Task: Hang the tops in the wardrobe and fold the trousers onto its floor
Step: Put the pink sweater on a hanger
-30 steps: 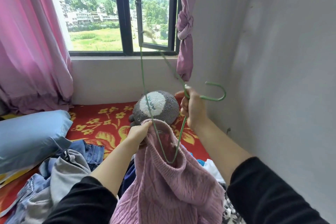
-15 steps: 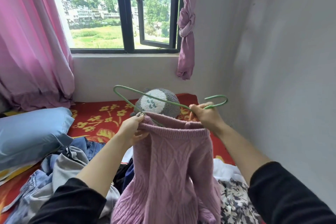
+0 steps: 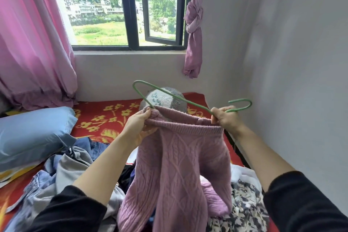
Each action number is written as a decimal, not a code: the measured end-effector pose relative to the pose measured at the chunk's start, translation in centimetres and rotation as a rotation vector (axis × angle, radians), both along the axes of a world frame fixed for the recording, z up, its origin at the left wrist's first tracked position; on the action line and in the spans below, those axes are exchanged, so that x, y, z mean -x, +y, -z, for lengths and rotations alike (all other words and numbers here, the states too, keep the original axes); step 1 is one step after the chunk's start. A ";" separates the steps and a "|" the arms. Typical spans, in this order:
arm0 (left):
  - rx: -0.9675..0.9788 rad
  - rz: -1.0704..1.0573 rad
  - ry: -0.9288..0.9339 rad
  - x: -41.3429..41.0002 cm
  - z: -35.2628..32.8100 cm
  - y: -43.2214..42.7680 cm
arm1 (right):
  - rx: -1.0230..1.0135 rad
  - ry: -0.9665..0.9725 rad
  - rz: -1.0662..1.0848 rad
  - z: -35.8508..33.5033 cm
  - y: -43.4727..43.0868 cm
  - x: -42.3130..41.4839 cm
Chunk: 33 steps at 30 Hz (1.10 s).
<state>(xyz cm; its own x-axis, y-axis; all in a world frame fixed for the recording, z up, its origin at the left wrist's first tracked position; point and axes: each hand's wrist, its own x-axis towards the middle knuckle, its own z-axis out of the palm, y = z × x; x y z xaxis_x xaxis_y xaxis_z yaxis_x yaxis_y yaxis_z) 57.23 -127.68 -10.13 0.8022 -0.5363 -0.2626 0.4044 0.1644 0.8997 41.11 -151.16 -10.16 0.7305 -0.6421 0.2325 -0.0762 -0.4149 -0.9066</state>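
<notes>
Pink knitted sweater (image 3: 180,165) hangs at centre, neckband stretched between curled fingers: left hand (image 3: 140,124) pinches it at nine o'clock, right hand (image 3: 226,118) grips it plus a green wire hanger (image 3: 195,104) at three. Hangering a top; next, probably, work the exposed hanger shoulder inside.

Above a bed (image 3: 113,118), the left hand (image 3: 140,124) grips one end of a pink sweater's (image 3: 178,165) ribbed hem, while the right hand (image 3: 225,118) grips the other end and a green hanger (image 3: 180,100) by its hook. A plush toy (image 3: 163,98) sits behind; clothes (image 3: 71,167) lie below.
</notes>
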 end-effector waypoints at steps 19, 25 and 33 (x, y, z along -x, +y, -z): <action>0.064 0.103 0.329 -0.4 1.7 1.9 | -0.028 0.232 -0.027 2.3 2.3 1.7; -0.094 0.166 0.093 0.6 2.5 2.1 | -0.026 0.162 0.046 1.4 2.5 1.4; 0.016 -0.080 0.102 1.1 2.0 0.1 | -0.140 0.170 0.245 2.3 6.8 -0.6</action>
<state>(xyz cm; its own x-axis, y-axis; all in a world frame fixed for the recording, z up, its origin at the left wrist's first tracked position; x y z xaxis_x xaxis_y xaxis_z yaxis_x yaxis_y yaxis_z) 56.17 -127.58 -12.09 0.8121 -0.4765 -0.3367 0.4784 0.2134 0.8518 41.68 -144.37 -12.51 0.5710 -0.8208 0.0176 -0.3137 -0.2379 -0.9192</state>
